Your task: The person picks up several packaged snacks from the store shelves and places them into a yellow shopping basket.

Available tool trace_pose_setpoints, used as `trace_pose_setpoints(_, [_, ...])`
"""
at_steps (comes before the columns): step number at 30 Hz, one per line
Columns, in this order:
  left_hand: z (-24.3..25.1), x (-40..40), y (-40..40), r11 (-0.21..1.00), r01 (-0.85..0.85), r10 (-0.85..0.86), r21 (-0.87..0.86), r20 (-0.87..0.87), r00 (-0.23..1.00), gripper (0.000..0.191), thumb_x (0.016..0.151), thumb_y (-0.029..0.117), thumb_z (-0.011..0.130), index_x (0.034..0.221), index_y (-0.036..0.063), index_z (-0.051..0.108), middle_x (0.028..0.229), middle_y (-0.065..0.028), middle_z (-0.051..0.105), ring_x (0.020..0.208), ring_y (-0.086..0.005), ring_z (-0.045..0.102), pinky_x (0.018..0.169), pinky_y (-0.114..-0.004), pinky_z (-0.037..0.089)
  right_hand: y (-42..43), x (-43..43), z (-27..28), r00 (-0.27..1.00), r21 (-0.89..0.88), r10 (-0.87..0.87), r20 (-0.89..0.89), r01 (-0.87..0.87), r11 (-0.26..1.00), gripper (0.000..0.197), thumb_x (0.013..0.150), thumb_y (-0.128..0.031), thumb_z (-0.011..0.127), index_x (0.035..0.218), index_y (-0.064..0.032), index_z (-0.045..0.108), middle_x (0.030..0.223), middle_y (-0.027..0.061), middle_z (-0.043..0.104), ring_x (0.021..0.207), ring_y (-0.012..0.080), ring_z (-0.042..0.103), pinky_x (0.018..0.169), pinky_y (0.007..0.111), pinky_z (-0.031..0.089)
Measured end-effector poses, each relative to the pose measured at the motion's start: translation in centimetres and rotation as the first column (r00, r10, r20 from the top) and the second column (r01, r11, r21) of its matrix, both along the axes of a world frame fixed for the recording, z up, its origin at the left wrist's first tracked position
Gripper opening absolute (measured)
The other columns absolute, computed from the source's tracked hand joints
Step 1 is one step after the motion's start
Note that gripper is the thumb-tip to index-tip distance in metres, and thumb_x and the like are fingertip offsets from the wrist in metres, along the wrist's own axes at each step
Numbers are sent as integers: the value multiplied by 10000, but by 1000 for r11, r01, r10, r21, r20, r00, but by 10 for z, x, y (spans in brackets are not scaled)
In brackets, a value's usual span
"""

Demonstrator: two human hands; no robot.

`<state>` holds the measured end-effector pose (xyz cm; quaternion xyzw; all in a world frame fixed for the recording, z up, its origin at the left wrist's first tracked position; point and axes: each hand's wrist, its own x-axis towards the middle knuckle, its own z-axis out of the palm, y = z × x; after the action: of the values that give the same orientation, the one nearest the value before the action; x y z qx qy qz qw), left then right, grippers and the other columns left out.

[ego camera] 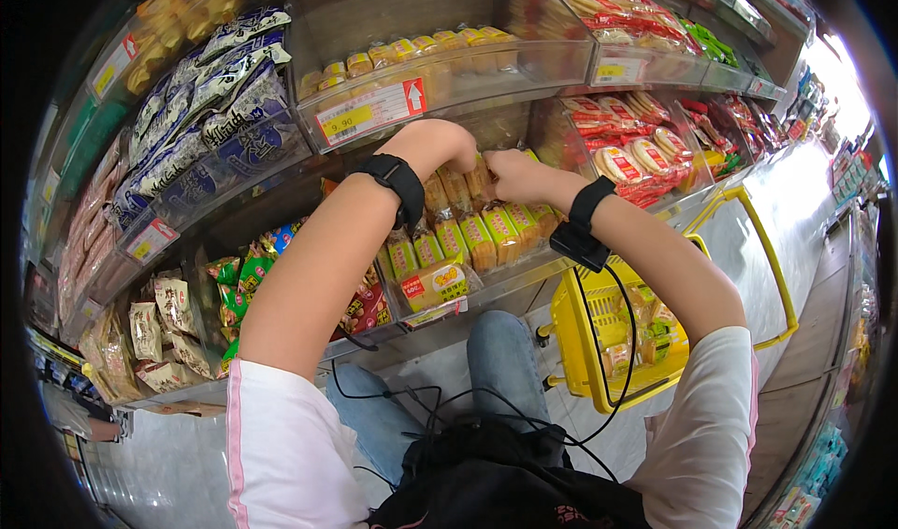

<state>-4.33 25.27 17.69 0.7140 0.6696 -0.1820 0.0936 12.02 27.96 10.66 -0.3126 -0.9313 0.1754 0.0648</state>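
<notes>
Both my hands reach into the lower clear shelf bin (505, 271), which holds rows of clear-wrapped biscuit packs with green-and-yellow labels. The fingers of my right hand (523, 175) are curled at the upper edge of a biscuit pack (480, 182) in the back row. Bent sharply at the wrist, my left hand (449, 139) meets the same pack from the left; its fingertips are mostly hidden. In front stand labelled packs (478, 241) in a row. One more pack (436, 283) lies flat at the bin's front edge.
A yellow wheeled shopping basket (596, 382) with several packs inside stands on the floor at right. Above is a shelf bin (449, 59) of similar packs. Red-wrapped rounds (631, 150) and blue-white bags (210, 108) flank the hands. Black cables (491, 396) hang across my lap.
</notes>
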Motion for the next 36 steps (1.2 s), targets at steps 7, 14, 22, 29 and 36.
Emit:
trace_pose_setpoints(7, [-8,3,4,996,77,-79,-44,-51,996,386,809,90,585,1155,42,751,1211,-214,714,1061,-417,683,888,-475,558,20,-15,-9,991,21,22,129,-25,999,424,854,-259,827,1123,40,694,992,295,725,991,443,706,872,480,558])
trace_pose_setpoints(14, [2,1,0,978,179,-173,-107,62,983,587,838,90,554,1415,143,645,1415,-144,656,1250,-365,640,1008,-462,533,8,-3,12,966,-35,0,257,10,999,591,924,-350,772,1346,32,612,1098,263,739,1024,355,732,887,449,560])
trace_pose_setpoints(22, [-11,-1,16,972,156,-161,-175,-13,987,605,875,121,553,1479,132,582,1467,-155,613,1325,-365,584,1073,-465,486,-44,127,122,996,-789,-64,-65,-12,614,474,1057,-317,650,1346,57,620,1244,162,714,1092,182,712,969,303,590])
trace_pose_setpoints(29, [-14,8,35,968,148,-170,-202,-94,981,502,904,183,480,1359,25,622,1396,-227,633,1233,-392,617,1011,-492,485,-31,298,71,888,-838,-433,156,351,418,407,1039,-324,623,1215,37,692,1142,166,753,1009,237,742,912,351,602])
trace_pose_setpoints(36, [-80,-69,77,941,332,-335,-64,-46,941,314,877,128,594,1092,-68,714,1153,-273,700,1040,-443,668,880,-525,537,57,317,-153,598,-441,-625,502,799,409,530,966,-483,628,1261,-49,706,1130,169,760,946,302,737,827,432,581])
